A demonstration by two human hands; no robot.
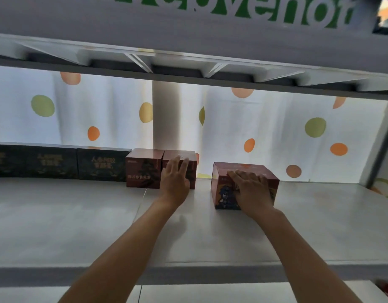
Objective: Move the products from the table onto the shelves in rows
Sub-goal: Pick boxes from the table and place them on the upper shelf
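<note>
Left hand [174, 182]: fingers [180, 166] spread flat on second red box [180, 169], gripping nothing, likely squaring the row | Right hand [252, 191]: fingers splayed over loose red box [243, 184], apart from the row, probably sliding it in | Boxes: glossy card cuboids on smooth grey shelf [79, 215], beside dark boxes [57, 161].

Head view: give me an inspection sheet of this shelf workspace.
Surface: white shelf, mostly bare.
Job's things: dark boxes in a row at back left; two red-brown boxes next to them; a third red-brown box apart, further forward.
Clutter: nothing seen.
Grippers: left hand flat against second box; right hand on the third box.
Cables: nothing seen.
Surroundings: dotted curtain, upper shelf.
</note>
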